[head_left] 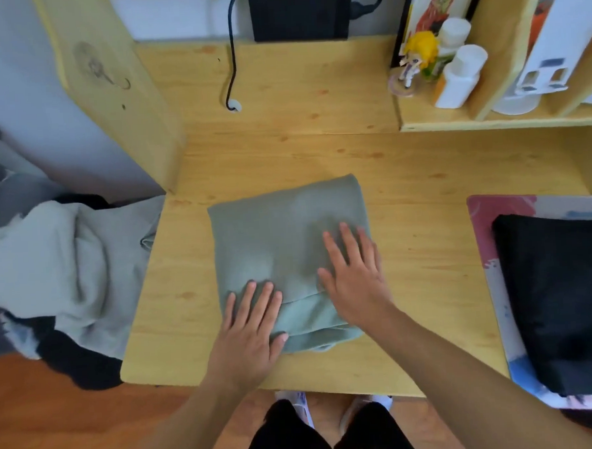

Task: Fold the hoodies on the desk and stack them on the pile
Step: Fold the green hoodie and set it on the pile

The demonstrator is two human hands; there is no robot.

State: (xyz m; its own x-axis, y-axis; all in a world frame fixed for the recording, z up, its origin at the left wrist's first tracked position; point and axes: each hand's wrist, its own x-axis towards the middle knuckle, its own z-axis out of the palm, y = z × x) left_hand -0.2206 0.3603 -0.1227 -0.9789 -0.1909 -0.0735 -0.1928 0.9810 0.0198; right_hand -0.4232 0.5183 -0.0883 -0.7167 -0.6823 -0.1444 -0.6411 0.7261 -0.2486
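Head view: both hands flat on a folded green hoodie (282,245).
Left hand (249,333) and right hand (355,279) press it with straight fingers onto the desk (426,251), gripping nothing.

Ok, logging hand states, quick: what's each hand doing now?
Left hand: open, flat on the folded green hoodie.
Right hand: open, pressing the same hoodie.

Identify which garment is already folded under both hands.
The sage-green hoodie at desk centre, pressed by the left hand and right hand; the light grey hoodie lies crumpled.
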